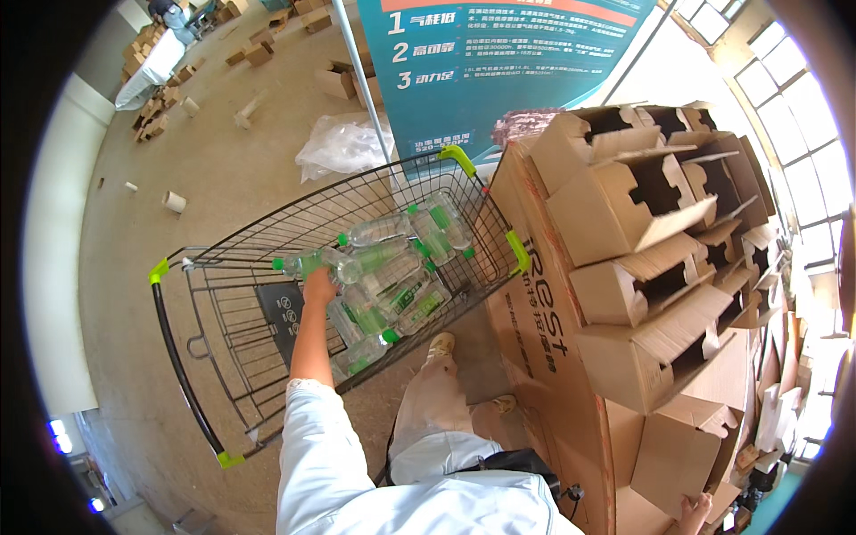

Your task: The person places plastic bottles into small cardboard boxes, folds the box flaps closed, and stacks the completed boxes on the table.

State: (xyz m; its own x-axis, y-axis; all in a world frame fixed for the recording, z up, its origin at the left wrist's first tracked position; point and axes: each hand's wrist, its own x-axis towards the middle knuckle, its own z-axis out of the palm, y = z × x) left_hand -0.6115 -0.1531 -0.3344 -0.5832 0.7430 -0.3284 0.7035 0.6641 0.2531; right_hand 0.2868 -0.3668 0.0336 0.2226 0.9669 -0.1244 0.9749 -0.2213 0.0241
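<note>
My left hand (319,287) reaches down into a black wire shopping cart (234,357) with lime-green corners. Its fingers are closed around a clear plastic bottle (308,262) with a green cap and green label. Several more such bottles, like this one (379,230), lie on their sides at the cart's far right end. At the lower right edge of the view, my right hand (695,513) grips the near edge of an open cardboard box (676,453). Part of that hand is cut off by the picture's rim.
To the right, open cardboard boxes (615,201) are stacked on a large printed carton (539,357). Behind the cart stands a teal banner (499,98) on poles, with a clear plastic bag (343,147) by it. Loose boxes and a distant person (169,13) are at the far left.
</note>
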